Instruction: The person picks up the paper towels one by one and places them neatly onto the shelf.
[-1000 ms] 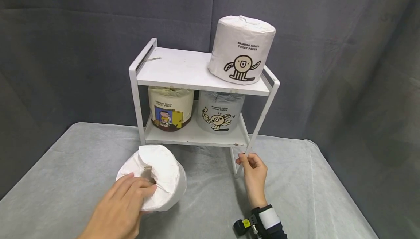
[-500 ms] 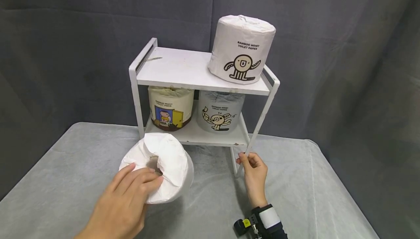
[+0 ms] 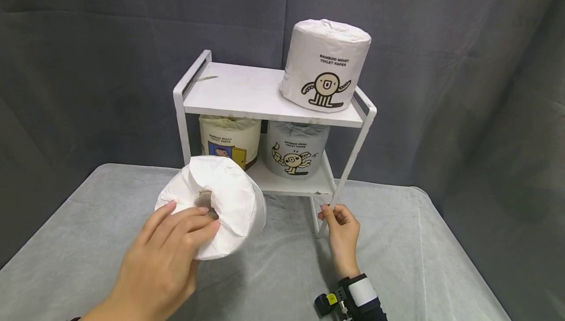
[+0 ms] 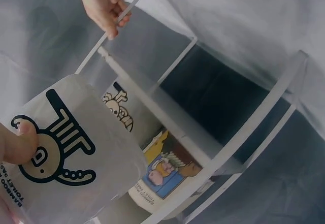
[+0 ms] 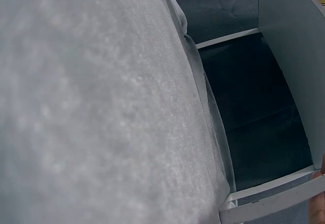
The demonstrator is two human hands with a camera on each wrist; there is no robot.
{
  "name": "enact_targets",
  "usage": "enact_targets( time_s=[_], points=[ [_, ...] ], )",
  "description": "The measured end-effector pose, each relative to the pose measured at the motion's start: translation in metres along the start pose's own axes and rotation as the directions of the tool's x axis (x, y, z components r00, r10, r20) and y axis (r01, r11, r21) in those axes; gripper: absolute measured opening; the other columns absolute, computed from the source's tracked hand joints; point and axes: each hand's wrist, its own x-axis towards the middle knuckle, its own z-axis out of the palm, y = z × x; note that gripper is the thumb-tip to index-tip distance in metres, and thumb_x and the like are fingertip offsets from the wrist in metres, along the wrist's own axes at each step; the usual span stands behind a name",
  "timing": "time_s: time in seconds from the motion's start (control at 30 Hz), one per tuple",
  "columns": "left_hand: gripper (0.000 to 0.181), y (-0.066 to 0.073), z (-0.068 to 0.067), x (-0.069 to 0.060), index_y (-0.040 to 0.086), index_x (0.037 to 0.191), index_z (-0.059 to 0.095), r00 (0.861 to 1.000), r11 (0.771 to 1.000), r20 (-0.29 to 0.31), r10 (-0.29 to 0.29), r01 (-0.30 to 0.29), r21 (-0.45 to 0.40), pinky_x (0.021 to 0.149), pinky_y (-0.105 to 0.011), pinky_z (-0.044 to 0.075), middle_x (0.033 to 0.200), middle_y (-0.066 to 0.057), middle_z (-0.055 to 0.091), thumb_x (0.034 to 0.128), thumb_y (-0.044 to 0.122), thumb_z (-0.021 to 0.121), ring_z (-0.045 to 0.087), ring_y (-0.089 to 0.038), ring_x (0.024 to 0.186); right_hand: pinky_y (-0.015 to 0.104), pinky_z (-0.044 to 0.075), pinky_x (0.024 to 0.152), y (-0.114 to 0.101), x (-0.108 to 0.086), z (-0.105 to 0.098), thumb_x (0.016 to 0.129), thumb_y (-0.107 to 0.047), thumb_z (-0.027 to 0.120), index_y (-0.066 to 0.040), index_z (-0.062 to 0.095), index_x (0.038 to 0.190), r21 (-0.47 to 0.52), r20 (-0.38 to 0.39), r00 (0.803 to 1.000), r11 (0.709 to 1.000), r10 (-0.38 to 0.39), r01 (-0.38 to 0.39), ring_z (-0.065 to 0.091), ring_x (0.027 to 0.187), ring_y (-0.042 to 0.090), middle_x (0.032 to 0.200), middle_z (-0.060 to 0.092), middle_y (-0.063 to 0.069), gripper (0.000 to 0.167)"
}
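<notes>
My left hand [image 3: 161, 257] grips a white toilet paper roll [image 3: 236, 203] by its top, fingers at the core hole, and holds it in the air before the rack. In the left wrist view the thumb presses the printed side of this roll [image 4: 109, 148]. With thumb and fingers, my right hand [image 3: 342, 230] pinches the front right leg of the white two-tier rack [image 3: 247, 93]. Another white roll [image 3: 326, 66] stands on the top shelf's right end. Below it sits a grey roll [image 3: 295, 149]; a cream roll [image 3: 231, 132] to its left is partly hidden by the held roll.
A grey cloth [image 3: 388, 242] covers the table under the rack. Dark grey fabric [image 3: 132, 66] hangs behind and at the sides. The top shelf has a low side rail [image 3: 192, 73] at its left end. A black strap with a small camera [image 3: 324, 305] sits on the right wrist.
My left hand has raised the held roll and carried it slightly right toward the rack, so it now covers part of the cream roll. My right hand stays on the leg.
</notes>
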Motion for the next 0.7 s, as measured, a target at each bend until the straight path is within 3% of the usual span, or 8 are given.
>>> enact_targets(
  time_s=[0.33, 0.7],
  points=[
    [0.031, -0.006, -0.005, 0.012, -0.004, 0.099, 0.062, 0.998, 1.000, -0.068, -0.009, 0.010, 0.013, 0.108, -0.039, 0.037, 0.091, -0.015, 0.067, 0.0782, -0.007, 0.039, 0.063, -0.033, 0.086, 0.024, 0.049, 0.069, 0.002, 0.002, 0.000, 0.094, -0.008, 0.069, 0.010, 0.065, 0.090, 0.023, 0.006, 1.000, 1.000, 0.005, -0.005, 0.066, 0.071, 0.015, 0.079, 0.069, 0.020, 0.019],
    [0.033, -0.007, -0.004, 0.024, -0.003, 0.099, 0.061, 0.993, 1.000, -0.118, 0.011, -0.010, 0.011, 0.104, -0.041, 0.040, 0.088, -0.015, 0.067, 0.0753, -0.009, 0.038, 0.063, -0.033, 0.083, 0.023, 0.048, 0.069, 0.002, 0.001, -0.001, 0.094, -0.009, 0.069, 0.010, 0.065, 0.091, 0.007, 0.009, 1.000, 1.000, -0.002, 0.002, 0.065, 0.072, 0.014, 0.080, 0.069, 0.022, 0.019]
  ],
)
